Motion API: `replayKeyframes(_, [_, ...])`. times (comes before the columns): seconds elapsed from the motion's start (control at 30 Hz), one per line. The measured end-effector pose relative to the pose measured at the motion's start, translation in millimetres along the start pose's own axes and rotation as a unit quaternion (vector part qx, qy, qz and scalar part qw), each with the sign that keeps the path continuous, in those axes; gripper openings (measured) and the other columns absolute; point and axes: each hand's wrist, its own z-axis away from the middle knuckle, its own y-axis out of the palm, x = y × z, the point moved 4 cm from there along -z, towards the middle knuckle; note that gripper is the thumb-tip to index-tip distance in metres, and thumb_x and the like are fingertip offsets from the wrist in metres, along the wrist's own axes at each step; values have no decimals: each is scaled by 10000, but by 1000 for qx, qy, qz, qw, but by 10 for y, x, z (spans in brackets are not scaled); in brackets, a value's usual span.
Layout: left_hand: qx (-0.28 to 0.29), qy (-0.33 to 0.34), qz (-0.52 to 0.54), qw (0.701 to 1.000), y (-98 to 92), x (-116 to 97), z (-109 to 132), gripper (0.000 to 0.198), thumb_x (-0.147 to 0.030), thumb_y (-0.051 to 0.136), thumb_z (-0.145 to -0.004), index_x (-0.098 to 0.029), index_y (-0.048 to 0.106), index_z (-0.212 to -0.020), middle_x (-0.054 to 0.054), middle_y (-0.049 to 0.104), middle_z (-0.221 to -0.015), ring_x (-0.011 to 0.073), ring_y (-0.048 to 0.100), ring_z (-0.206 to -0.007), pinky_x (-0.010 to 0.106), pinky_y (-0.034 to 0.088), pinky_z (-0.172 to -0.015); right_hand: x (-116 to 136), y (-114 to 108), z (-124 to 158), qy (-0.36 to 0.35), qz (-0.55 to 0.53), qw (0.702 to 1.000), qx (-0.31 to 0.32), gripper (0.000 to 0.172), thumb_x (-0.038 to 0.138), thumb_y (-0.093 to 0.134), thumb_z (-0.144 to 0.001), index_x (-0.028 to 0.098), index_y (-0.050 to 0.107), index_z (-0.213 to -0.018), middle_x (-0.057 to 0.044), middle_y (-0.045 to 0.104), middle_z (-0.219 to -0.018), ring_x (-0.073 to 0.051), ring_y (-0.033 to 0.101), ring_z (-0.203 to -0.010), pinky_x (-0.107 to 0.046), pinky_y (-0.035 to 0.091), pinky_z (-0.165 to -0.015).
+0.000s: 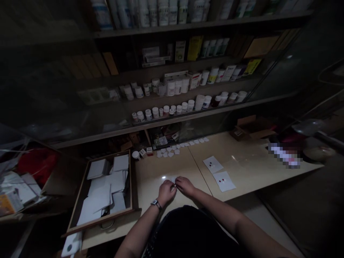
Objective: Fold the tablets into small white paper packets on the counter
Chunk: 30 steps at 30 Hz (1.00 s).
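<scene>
We're seeing the left hand [166, 192] and right hand [185, 186] pinching a small white paper [173, 180] together. It's sitting right between their fingertips

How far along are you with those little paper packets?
Done: a row of folded paper packets lies along the counter. In hand: the left hand and right hand pinch a small white paper. Left: two open paper sheets with tablets on them, and more white paper in the drawer.
</scene>
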Motion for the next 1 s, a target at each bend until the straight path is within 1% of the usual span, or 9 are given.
replayKeyframes(0.07, [2,2,7,1000,25,14,5,184,-195,542,-814,-204,688,-924,66,693,-952,208,609,-958,302,471,-853,-1,-18,3,10,-6,1000,-6,192,219,510,-914,170,692,-950,-82,660,-940,-194,573,-872,-292,436,-769])
replayKeyframes(0.2, [-22,-55,30,998,40,52,-13,278,-89,473,-811,-204,679,-959,49,701,-960,182,625,-924,287,468,-847,7,-43,-2,16,-15,1000,-12,198,233,504,-927,169,691,-947,-77,661,-922,-193,575,-865,-287,441,-764])
replayKeyframes(0.3, [-24,-67,53,996,32,51,-44,246,-108,487,-833,-202,687,-941,43,709,-944,178,631,-908,276,463,-830,8,-44,-11,14,-17,1000,-9,190,232,514,-922,169,692,-946,-76,661,-923,-196,575,-874,-285,440,-763])
replayKeyframes(0.43, [-12,-66,49,997,23,51,-81,205,-146,511,-854,-197,706,-891,47,714,-927,182,627,-911,273,450,-820,-1,-34,-15,16,-19,1000,-4,194,219,511,-912,167,693,-952,-81,658,-930,-202,572,-884,-293,439,-774])
replayKeyframes(0.6, [1,-65,40,997,38,49,-109,189,-187,529,-861,-190,717,-883,62,713,-910,188,625,-890,269,428,-791,-18,-20,-10,26,-37,999,1,205,217,499,-910,165,692,-957,-88,655,-943,-203,571,-883,-296,434,-783])
replayKeyframes(0.73, [6,-68,52,996,47,62,-112,179,-286,574,-853,-188,723,-838,63,710,-874,196,620,-852,268,419,-761,-30,-25,-11,36,-54,998,11,192,215,518,-892,173,699,-943,-86,655,-934,-208,569,-888,-296,429,-785])
replayKeyframes(0.8, [9,-53,55,997,55,71,-103,173,-315,603,-834,-193,725,-828,64,710,-868,203,616,-851,273,420,-766,-31,-30,-16,39,-60,997,16,173,212,540,-877,177,702,-924,-84,656,-937,-211,569,-892,-296,427,-783])
replayKeyframes(0.93, [-3,-6,71,997,79,90,-83,145,-196,593,-811,-200,719,-882,68,706,-927,205,600,-922,275,415,-815,-32,-41,-32,50,-82,995,-5,168,223,538,-889,178,700,-892,-78,653,-912,-204,566,-885,-292,424,-787])
replayKeyframes(1.0, [-20,-24,86,996,91,123,-93,165,-160,554,-830,-190,712,-864,69,701,-910,198,594,-926,274,411,-822,-33,-40,-43,60,-101,993,-19,169,216,532,-894,182,696,-873,-70,648,-893,-200,565,-883,-289,425,-792])
